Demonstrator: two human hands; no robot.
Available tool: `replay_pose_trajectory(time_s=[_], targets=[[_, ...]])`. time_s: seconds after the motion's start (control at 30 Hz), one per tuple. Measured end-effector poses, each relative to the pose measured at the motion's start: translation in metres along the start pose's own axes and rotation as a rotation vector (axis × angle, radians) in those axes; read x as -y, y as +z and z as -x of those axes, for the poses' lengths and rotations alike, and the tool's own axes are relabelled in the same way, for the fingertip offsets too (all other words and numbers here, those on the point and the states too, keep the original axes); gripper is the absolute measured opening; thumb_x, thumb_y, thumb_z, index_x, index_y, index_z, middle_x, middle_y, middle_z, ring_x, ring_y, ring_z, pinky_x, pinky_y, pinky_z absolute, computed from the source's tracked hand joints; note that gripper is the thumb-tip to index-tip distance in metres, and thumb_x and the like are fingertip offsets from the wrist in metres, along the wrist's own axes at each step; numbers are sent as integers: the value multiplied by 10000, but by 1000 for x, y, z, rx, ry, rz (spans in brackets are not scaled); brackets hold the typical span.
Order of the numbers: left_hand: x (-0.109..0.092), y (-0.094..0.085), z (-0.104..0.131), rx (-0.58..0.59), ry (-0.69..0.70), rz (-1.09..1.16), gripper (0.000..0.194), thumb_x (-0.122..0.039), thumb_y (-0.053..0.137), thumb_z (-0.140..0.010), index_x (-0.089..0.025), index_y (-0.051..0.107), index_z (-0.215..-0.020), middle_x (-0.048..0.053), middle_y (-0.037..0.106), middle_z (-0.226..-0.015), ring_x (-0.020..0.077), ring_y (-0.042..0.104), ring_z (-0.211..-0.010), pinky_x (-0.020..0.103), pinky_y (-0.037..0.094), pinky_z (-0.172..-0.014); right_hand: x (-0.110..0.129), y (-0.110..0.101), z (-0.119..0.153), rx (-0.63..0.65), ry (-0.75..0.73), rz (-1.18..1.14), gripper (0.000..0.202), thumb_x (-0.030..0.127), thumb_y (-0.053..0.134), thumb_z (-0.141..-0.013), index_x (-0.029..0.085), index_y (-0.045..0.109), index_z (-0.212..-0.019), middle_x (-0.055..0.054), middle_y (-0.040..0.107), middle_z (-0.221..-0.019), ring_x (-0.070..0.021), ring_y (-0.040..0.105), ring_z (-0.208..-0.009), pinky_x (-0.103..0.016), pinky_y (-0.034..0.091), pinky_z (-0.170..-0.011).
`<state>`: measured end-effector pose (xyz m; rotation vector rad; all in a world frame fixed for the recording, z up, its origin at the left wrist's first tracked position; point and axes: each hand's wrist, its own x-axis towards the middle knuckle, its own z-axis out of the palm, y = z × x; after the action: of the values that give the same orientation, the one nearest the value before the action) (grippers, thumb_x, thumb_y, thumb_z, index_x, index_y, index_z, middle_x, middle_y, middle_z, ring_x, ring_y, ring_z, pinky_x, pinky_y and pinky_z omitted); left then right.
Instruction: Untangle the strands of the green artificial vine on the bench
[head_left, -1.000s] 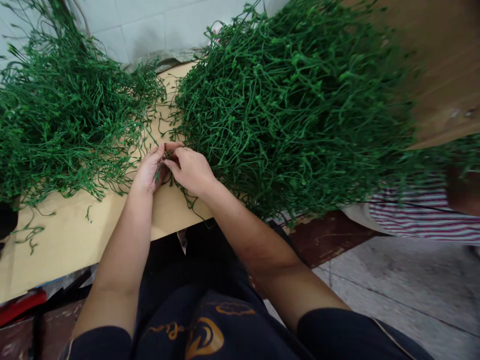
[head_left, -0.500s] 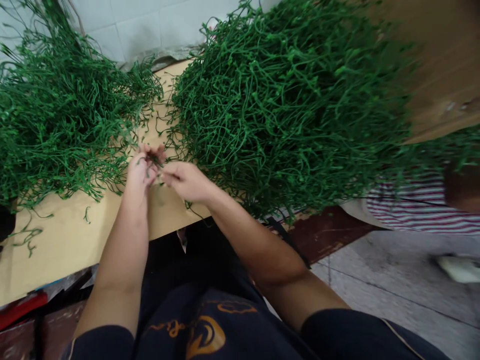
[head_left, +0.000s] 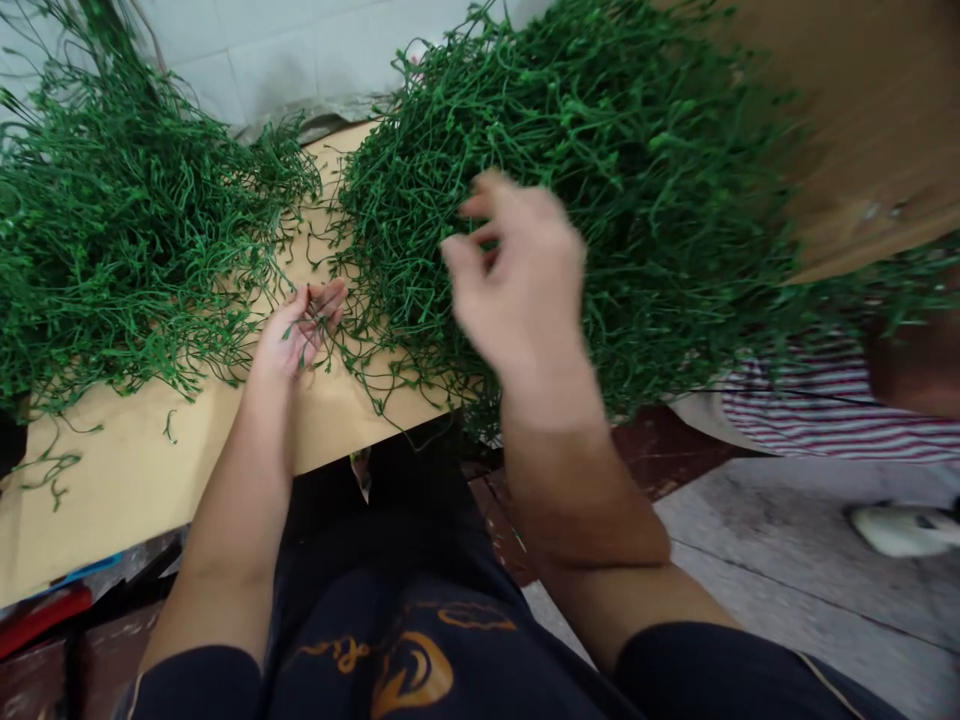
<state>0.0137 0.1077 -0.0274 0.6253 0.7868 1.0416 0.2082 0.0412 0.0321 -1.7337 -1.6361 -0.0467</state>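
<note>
Left hand (head_left: pixel 296 330) low, palm up; right hand (head_left: pixel 517 280) raised, fingers loosely curled.

Even soft daylight; right hand (head_left: pixel 525 290) motion-blurred; edges stretched.

I see deep green stems (head_left: pixel 600 180) — on a tan tabletop (head_left: pixel 135 480) — white wall tiles (head_left: pixel 262 50), a red-and-white striped sleeve (head_left: pixel 810 410), my navy shirt's orange print (head_left: pixel 409 675).

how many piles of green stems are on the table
2: one pile at the left, a bigger pile at the right behind the right hand. Loose strands lie between.
</note>
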Motion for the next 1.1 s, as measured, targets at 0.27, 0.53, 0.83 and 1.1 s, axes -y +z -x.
replay_pose_trajectory(time_s=[0.27,0.53,0.83,1.1], targets=[[1,-1,-5,-14,-41,-100,204,-300,512,-862,-170,630,-759,59,721,-935,180,647,-1025,253,550,-826,59,89,28,355,-300,-77,275,136,398,-855,113,643,-980,-163,552,-1056,-257,445,-1015,-408,410,-873],[6,-7,-18,-135,70,-30,234,-263,452,-897,-187,560,-705,24,683,-749,167,589,-1125,295,498,-938,55,83,38,233,-368,-245,331,266,340,-920,162,631,-801,-107,599,-947,-206,475,-950,-359,412,-884],[-4,-4,-5,-136,-10,50,361,-303,381,-940,-206,540,-631,-2,704,-739,165,566,-1159,315,473,-976,42,13,20,21,-348,-167,267,245,360,-907,202,608,-817,-86,607,-944,-180,543,-970,-345,451,-869],[0,0,-9,-85,3,18,265,-291,377,-940,-160,566,-808,72,715,-993,161,605,-1124,298,498,-944,8,11,9,-248,-133,61,570,387,390,-901,29,352,-1343,-213,372,-1361,-293,352,-1273,-477,276,-1073]])
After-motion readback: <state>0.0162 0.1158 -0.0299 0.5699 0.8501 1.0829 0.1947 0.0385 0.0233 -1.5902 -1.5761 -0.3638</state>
